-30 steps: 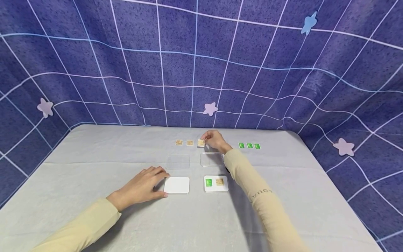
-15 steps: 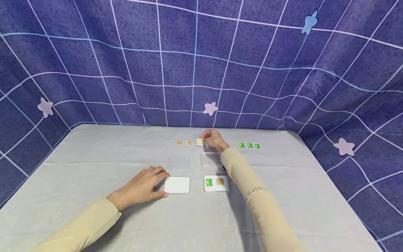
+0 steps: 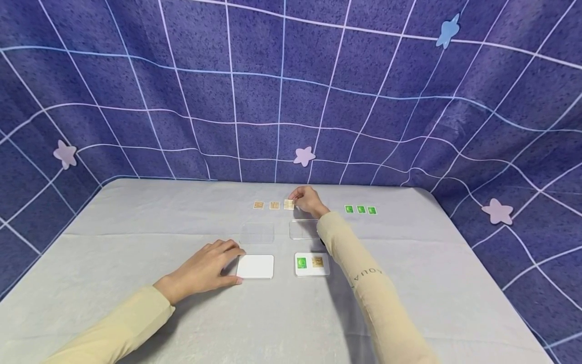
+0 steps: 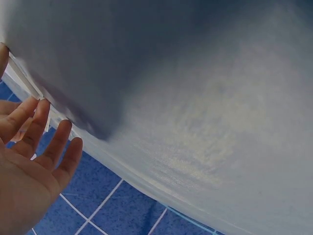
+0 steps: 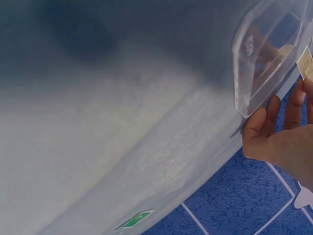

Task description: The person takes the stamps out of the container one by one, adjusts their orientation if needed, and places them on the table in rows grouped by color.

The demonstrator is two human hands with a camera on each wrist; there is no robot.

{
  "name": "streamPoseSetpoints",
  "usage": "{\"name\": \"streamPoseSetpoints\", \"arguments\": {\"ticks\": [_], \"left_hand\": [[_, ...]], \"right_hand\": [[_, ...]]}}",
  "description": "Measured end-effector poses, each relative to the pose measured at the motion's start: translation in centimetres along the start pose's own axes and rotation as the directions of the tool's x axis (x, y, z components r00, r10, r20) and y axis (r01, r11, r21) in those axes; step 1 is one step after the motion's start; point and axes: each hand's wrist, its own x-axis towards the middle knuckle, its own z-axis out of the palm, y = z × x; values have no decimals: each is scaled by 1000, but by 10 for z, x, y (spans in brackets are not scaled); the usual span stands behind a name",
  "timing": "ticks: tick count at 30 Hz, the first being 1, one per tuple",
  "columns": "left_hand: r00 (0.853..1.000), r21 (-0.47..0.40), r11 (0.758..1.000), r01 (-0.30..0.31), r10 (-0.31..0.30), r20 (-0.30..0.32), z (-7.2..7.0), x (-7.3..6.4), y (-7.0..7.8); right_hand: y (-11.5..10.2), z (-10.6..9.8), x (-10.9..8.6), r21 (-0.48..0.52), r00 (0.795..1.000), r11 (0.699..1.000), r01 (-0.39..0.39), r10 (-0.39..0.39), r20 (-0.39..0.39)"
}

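My right hand (image 3: 310, 200) pinches a tan postage stamp (image 3: 288, 205) by its right edge at the back of the table. The right wrist view shows this tan stamp (image 5: 306, 62) tilted at the fingertips. To its left, two matching tan stamps (image 3: 274, 206) lie in a row. My left hand (image 3: 206, 268) spans the left end of a flat white case (image 3: 255, 267), thumb at the near corner and index finger at the far one. Beside that, a second white case (image 3: 311, 272) bears one green and one tan stamp.
Two clear plastic lids, the left lid (image 3: 256, 233) and the right lid (image 3: 303, 229), lie behind the cases. The right forearm overlaps the right lid. Three green stamps (image 3: 361, 209) lie at the back right. A blue curtain (image 3: 259, 101) hangs behind the grey-covered table (image 3: 227, 323).
My right hand has shifted slightly left, and the tan stamp in it looks paler and a little higher. The right sleeve has swung left. My left hand has stayed in place.
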Motion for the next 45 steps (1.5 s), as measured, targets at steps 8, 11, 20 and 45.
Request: {"name": "streamPoseSetpoints", "arguments": {"ticks": [8, 11, 20, 45], "left_hand": [[1000, 1, 1000, 1, -1, 1, 0, 0, 0], [1000, -3, 1000, -3, 3, -2, 0, 0, 0], [1000, -8, 1000, -1, 1, 5, 1, -1, -1], [1000, -3, 1000, 0, 0, 11, 0, 0, -1]], "right_hand": [[1, 1, -1, -5, 1000, 1000, 2, -2, -17], [1, 1, -1, -9, 1000, 1000, -2, 1, -16], [1, 2, -1, -37, 1000, 999, -28, 28, -3], [4, 0, -3, 81, 998, 997, -3, -2, 69]]}}
